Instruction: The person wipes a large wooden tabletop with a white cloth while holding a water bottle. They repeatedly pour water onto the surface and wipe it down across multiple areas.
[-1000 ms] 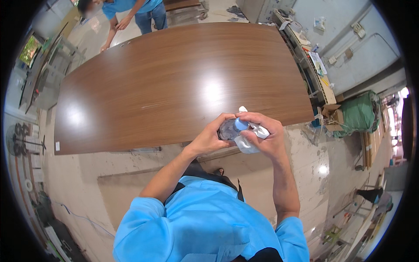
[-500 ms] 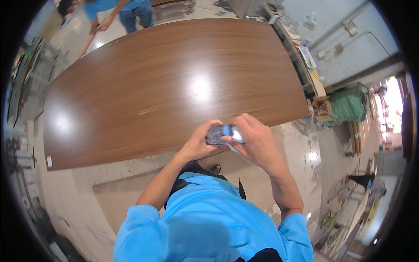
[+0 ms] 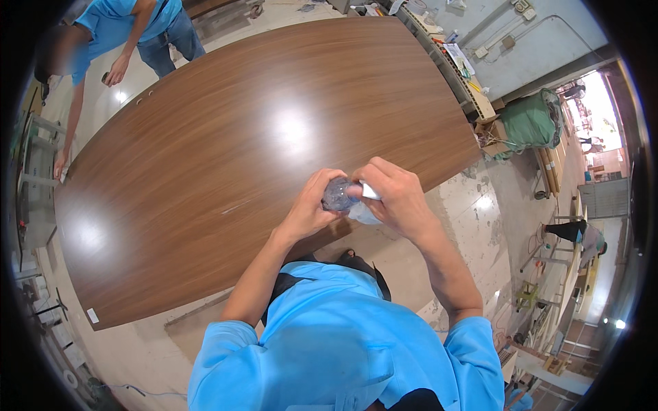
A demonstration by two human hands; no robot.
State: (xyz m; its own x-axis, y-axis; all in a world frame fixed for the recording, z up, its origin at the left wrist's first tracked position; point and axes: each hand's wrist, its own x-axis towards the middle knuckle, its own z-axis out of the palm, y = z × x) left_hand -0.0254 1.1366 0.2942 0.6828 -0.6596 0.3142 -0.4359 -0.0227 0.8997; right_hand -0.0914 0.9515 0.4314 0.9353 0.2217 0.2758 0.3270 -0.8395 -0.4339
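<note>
My left hand (image 3: 306,209) is wrapped round a small clear plastic bottle (image 3: 336,194) and holds it above the near edge of the brown wood-grain table top (image 3: 226,151). Fingers of my right hand (image 3: 399,200) are closed at the bottle's neck, pinching a folded white piece (image 3: 370,191) that looks like cloth or tissue. Pale, thin material (image 3: 364,215) hangs beneath those fingers. The bottle's cap cannot be made out behind the right fingers.
Across the table's far left corner a co-worker in blue (image 3: 127,34) bends, one hand at the edge. A cluttered bench (image 3: 456,65) runs along the right wall. Beside it sit a green sack (image 3: 529,122) and a cardboard box (image 3: 492,135). Another person (image 3: 582,234) stands far right.
My right fingers have closed over the bottle's neck, hiding the blue cap seen earlier. More pale material shows below them. The view has turned, and the co-worker leans further along the table's left side.
</note>
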